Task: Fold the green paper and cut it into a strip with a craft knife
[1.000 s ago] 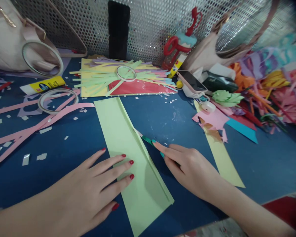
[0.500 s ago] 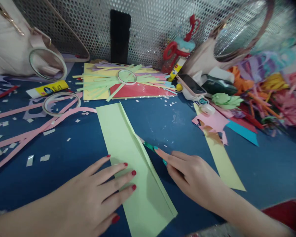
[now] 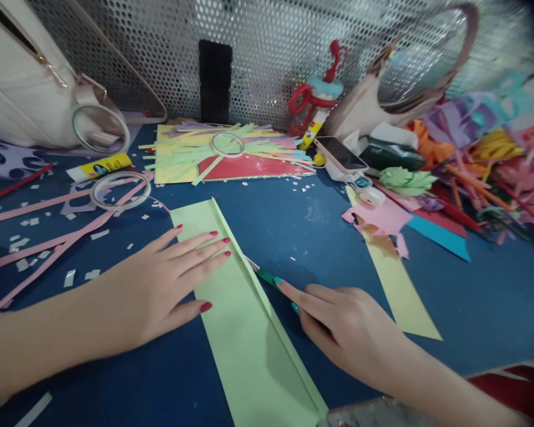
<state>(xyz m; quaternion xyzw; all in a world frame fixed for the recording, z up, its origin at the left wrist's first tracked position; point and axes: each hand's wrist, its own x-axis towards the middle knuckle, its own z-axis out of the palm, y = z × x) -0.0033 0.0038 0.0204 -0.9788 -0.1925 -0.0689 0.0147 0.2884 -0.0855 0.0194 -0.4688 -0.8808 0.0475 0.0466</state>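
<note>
A long light-green paper strip [image 3: 249, 332] lies slantwise on the blue table, with a narrow fold along its right edge. My left hand [image 3: 173, 279] rests flat on the upper part of the strip, fingers spread. To the right of the fold, my right hand [image 3: 347, 323] is closed round a knife with a green handle [image 3: 267, 277], index finger stretched along it. Its thin pale blade points up and left and meets the folded edge; whether the tip is inside the fold I cannot tell.
Behind the strip, cut paper strips and a tape roll [image 3: 228, 144] lie on a red and yellow sheet [image 3: 249, 167]. Glue stick [image 3: 100, 166], tape roll [image 3: 121, 191] and pink strips [image 3: 66, 238] are left. A phone [image 3: 342, 153], yellow paper [image 3: 400, 290] and colourful paper pile [image 3: 480, 148] are right.
My left hand has slid farther up the green paper. The fold that stood partly raised now lies flatter and straighter. My right hand with the knife has hardly moved; the view has shifted slightly.
</note>
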